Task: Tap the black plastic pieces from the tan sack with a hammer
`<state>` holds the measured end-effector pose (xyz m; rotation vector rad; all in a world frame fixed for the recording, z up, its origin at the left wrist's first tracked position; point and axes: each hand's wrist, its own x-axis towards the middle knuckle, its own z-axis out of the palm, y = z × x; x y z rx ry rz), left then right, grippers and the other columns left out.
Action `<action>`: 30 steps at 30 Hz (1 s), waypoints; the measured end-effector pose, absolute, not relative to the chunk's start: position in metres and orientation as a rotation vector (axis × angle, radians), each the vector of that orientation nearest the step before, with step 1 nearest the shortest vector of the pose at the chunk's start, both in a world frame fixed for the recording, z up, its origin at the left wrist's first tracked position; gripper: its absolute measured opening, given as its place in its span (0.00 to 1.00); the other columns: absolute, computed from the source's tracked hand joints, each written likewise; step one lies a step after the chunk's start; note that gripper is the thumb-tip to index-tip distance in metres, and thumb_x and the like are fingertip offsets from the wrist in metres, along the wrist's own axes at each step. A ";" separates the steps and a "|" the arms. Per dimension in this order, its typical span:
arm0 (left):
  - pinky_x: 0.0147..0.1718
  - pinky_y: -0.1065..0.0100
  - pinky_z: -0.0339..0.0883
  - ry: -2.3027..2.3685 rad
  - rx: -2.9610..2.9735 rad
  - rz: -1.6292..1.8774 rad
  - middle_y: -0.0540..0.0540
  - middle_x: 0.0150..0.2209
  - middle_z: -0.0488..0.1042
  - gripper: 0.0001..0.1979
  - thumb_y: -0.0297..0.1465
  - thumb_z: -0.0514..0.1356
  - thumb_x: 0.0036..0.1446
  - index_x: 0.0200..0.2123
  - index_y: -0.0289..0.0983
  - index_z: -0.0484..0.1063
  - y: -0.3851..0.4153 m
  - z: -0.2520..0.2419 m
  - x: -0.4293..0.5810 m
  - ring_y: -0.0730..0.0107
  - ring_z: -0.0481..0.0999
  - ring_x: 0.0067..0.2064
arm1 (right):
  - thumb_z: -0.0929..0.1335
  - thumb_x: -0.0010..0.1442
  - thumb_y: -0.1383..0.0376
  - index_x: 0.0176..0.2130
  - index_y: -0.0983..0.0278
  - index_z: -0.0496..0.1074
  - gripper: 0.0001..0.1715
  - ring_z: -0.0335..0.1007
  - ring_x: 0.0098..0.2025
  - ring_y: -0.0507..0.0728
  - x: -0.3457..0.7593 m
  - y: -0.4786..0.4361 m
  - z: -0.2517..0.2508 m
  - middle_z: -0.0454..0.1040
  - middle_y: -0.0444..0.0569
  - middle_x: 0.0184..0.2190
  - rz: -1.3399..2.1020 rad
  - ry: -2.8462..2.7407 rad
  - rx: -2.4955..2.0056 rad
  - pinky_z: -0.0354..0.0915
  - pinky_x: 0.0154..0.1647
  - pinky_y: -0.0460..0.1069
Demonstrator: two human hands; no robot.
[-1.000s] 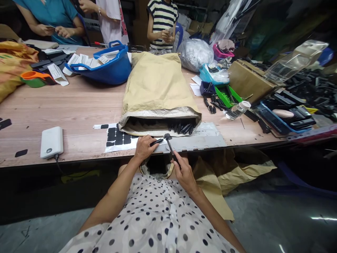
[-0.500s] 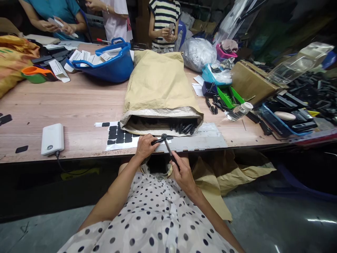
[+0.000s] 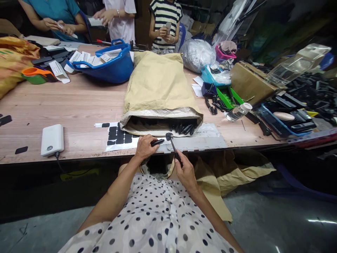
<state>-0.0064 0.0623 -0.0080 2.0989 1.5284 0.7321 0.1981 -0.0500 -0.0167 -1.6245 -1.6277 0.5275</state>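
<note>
Broadly, a wood-grain bench (image 3: pixel 86 105) spans the view. From the left it carries an orange-yellow sack (image 3: pixel 15 66), a cabled white power bank (image 3: pixel 52 140) and a blue basin (image 3: pixel 110 73) of white cartons. Across it are a teal-topped co-worker (image 3: pixel 59 15), a white-shirted co-worker (image 3: pixel 122 24) and a striped-shirted co-worker (image 3: pixel 165 19). Mid-bench, a tan sack (image 3: pixel 158 82) lies with its mouth toward the near edge, black pieces (image 3: pixel 185 127) showing inside. To the right come a green tray (image 3: pixel 238 98), a capped clear bottle (image 3: pixel 238 112), a cardboard box (image 3: pixel 249 82) and a blue tray (image 3: pixel 285 128) of dark parts, with grey floor (image 3: pixel 273 221) below.

At the near edge, the left hand (image 3: pixel 144 146) has its fingers closed around one end of a black pen-shaped piece (image 3: pixel 158 142), whose free end points right, in front of the sack mouth. The right hand (image 3: pixel 186 170) has its fingers wrapped round the handle of a hammer (image 3: pixel 172 143); its head sits just beside that free end.
</note>
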 end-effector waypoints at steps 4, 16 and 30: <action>0.45 0.60 0.66 1.535 2.102 0.726 0.48 0.34 0.77 0.07 0.32 0.64 0.51 0.35 0.41 0.79 0.062 -0.008 -0.007 0.60 0.76 0.40 | 0.63 0.63 0.64 0.59 0.62 0.74 0.26 0.77 0.49 0.62 0.203 -0.048 -0.027 0.80 0.55 0.48 0.498 -1.617 -1.698 0.74 0.52 0.56; 0.45 0.61 0.66 1.526 2.061 0.767 0.49 0.33 0.75 0.07 0.28 0.64 0.49 0.34 0.41 0.76 0.061 -0.008 -0.010 0.62 0.75 0.39 | 0.62 0.63 0.63 0.58 0.63 0.75 0.27 0.79 0.42 0.60 0.199 -0.049 -0.026 0.82 0.53 0.46 0.529 -1.617 -1.720 0.75 0.48 0.54; 0.37 0.62 0.69 1.292 2.278 0.914 0.46 0.30 0.75 0.07 0.34 0.61 0.55 0.35 0.40 0.77 0.037 -0.015 -0.013 0.63 0.76 0.34 | 0.63 0.63 0.63 0.59 0.63 0.74 0.28 0.77 0.48 0.62 0.200 -0.047 -0.034 0.82 0.53 0.47 0.507 -1.633 -1.726 0.73 0.52 0.55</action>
